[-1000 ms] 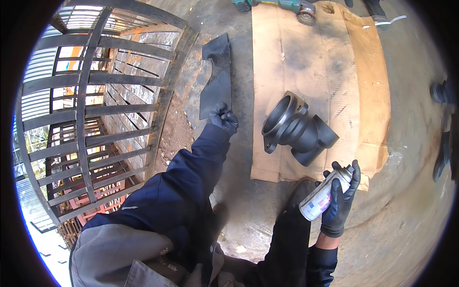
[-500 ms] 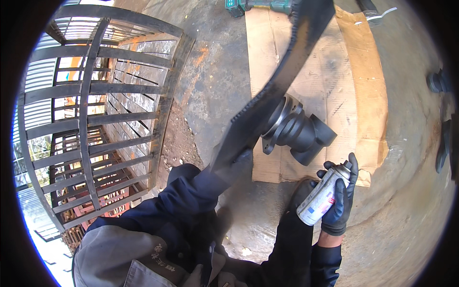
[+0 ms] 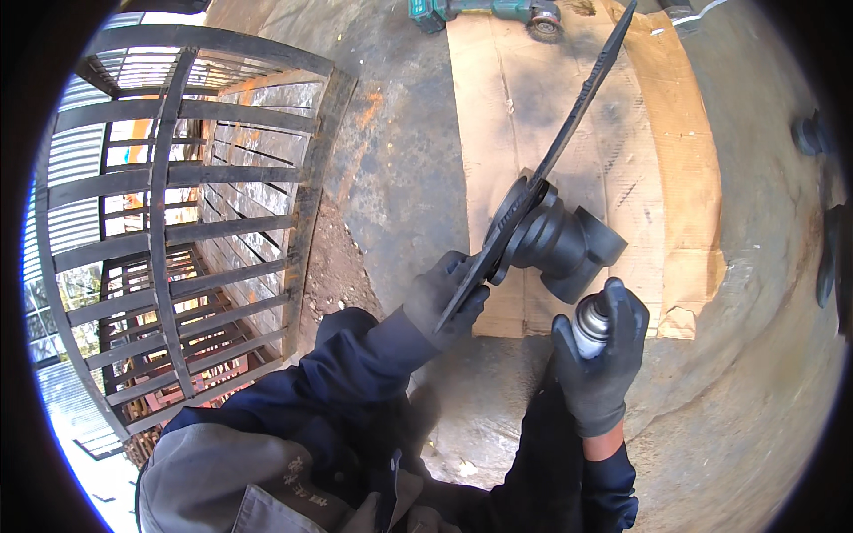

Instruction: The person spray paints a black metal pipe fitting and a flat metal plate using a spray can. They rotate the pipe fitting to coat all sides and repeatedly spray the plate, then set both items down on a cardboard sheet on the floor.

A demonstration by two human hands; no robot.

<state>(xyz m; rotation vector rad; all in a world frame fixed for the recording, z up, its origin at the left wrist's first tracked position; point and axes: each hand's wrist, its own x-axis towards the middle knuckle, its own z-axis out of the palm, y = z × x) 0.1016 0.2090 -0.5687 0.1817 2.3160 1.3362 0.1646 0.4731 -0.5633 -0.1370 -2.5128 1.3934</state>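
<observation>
My left hand (image 3: pixel 430 291), in a dark glove, grips the lower end of a long blackened flat sheet (image 3: pixel 509 222) with a ribbed edge. The sheet tilts up to the right, nearly edge-on, and hides part of a black flanged pipe fitting (image 3: pixel 553 235) behind it. That fitting has short branching outlets and is over the cardboard. My gloved right hand (image 3: pixel 601 386) is closed around a spray can (image 3: pixel 590 329), just below the fitting. The can's top tips toward me, and one finger reaches up beside its nozzle end; whether it presses is unclear.
Flattened cardboard (image 3: pixel 684 178) covers the concrete floor (image 3: pixel 400 169). A green angle grinder (image 3: pixel 498 9) lies at its far edge. To the left stands a dark metal frame with bars (image 3: pixel 160 178). Other dark parts (image 3: pixel 810 135) are at the far right.
The sheet in my left hand has turned from showing its broad face to nearly edge-on, uncovering the grinder's head. My right hand has shifted slightly left and rotated the spray can's top toward me.
</observation>
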